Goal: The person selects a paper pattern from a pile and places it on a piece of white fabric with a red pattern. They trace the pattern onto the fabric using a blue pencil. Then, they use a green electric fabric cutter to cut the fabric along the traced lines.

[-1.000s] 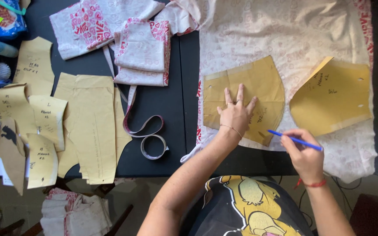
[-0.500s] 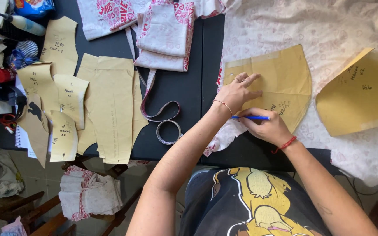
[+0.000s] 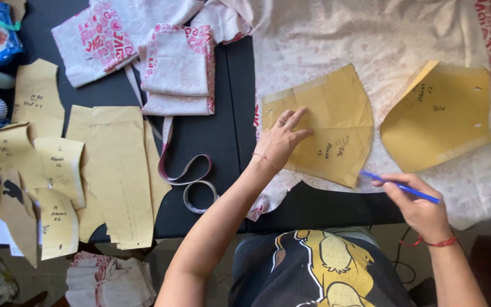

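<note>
My left hand lies flat, fingers spread, on a tan paper pattern piece that rests on white fabric with a faint pink print. My right hand grips a blue pen, whose tip touches the fabric at the pattern piece's lower right corner. A second tan pattern piece, one corner folded over, lies on the fabric to the right.
Several more tan pattern pieces lie at the left of the black table. Folded printed fabric sits at the top centre, and a strip of ribbon curls below it. More folded cloth lies under the table edge.
My right hand has carried the pen from the pattern piece's lower left edge to its lower right corner. My left hand stays pressed on the piece. The head camera has shifted.
</note>
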